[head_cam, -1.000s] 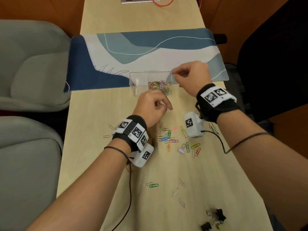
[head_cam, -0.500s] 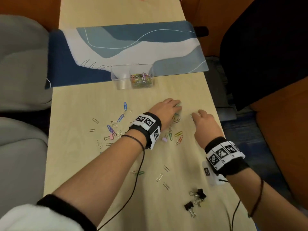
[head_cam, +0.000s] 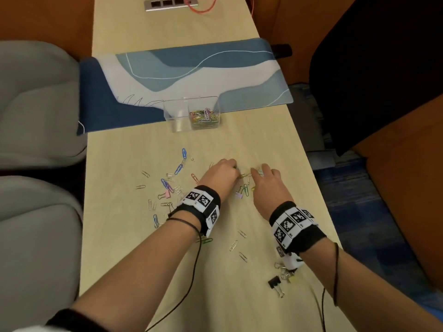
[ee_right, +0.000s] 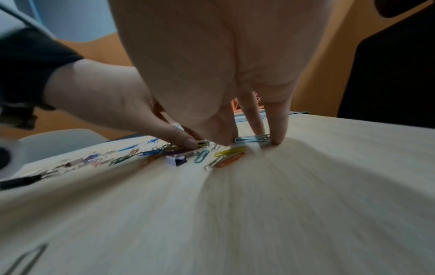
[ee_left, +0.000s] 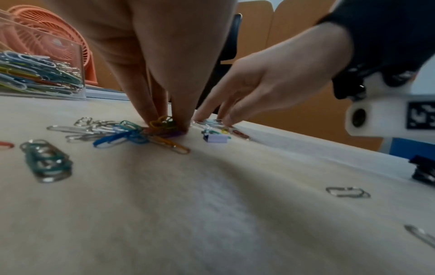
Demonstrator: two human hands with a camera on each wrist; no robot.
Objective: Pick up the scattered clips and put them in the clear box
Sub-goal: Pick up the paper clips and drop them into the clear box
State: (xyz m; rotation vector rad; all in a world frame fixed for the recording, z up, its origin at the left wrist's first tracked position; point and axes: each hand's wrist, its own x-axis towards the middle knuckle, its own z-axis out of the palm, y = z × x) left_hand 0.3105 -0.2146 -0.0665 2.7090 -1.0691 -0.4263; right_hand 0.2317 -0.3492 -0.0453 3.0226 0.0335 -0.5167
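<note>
Coloured and silver paper clips lie scattered across the wooden table. The clear box stands at the desk mat's near edge, its right compartment holding a pile of clips. My left hand is down on the table. In the left wrist view its thumb and fingers pinch a small bunch of coloured clips. Just to its right, my right hand has straight fingers touching the table beside a pale blue clip. A lilac binder clip lies between the wrists.
A blue and white desk mat crosses the table behind the box. Black and silver binder clips lie near my right forearm. Grey chairs stand to the left and a black chair to the right. A power strip sits at the far end.
Both hands have left the box and come down onto the scattered clips. They have since drawn closer together, and the left fingers have closed on a bunch.
</note>
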